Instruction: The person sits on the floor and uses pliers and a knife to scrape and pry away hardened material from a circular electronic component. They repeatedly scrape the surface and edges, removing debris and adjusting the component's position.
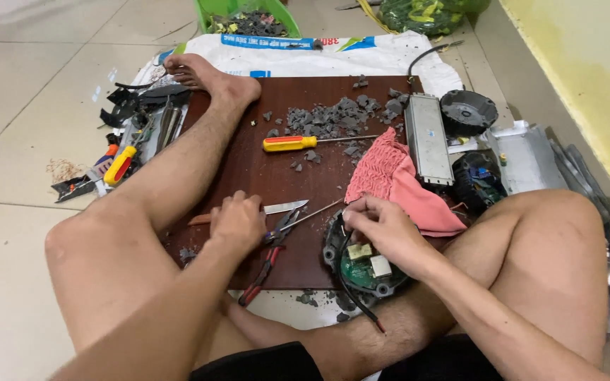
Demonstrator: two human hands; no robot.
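I sit on the floor at a dark brown board [255, 169]. My left hand [238, 222] rests on the board, fingers curled over the jaws end of red-handled pliers [266, 261]; a knife [277, 209] lies just beyond it. My right hand [383, 226] grips the top edge of a round black housing with a green circuit board [365, 268] inside, propped against my right leg. A thin metal rod [315, 212] runs between the two hands. A black cable [358, 303] trails from the housing.
A yellow-handled screwdriver [294, 143] lies mid-board beside a heap of grey broken bits [333, 116]. A pink cloth [397, 180], a long metal box [428, 137] and a black round cap [469, 111] sit at right. Tools [125, 159] lie left of my outstretched left leg. A green basket [248, 17] stands behind.
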